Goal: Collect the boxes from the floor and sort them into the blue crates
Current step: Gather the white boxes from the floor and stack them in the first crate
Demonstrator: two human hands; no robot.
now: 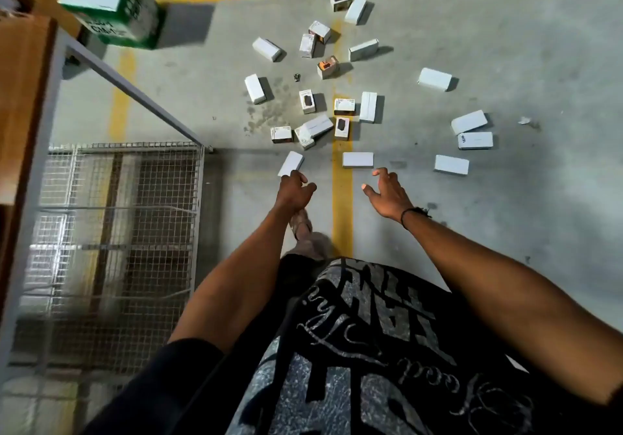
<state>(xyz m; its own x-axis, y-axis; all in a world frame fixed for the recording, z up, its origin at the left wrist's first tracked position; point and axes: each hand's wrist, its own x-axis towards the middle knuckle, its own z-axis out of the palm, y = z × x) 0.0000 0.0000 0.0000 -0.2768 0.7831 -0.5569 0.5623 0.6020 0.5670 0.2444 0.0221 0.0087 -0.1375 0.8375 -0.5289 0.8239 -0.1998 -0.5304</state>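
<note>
Several small white boxes lie scattered on the grey concrete floor ahead of me. My left hand (pixel 294 191) reaches down with its fingers loosely curled, fingertips just at the near end of a plain white box (pixel 290 163). My right hand (pixel 387 193) is spread open, palm down, a little short of another white box (pixel 358 159) that lies on the yellow floor line. Neither hand holds anything. Further boxes with dark printed pictures (pixel 342 128) lie in the cluster beyond. No blue crate is in view.
A metal wire-mesh cage trolley (pixel 128 218) stands at my left, its frame corner near the left box. A green and white carton (pixel 111 2) sits at the far left by a brown cardboard box (pixel 23 97). My foot (pixel 301 225) is below my left hand.
</note>
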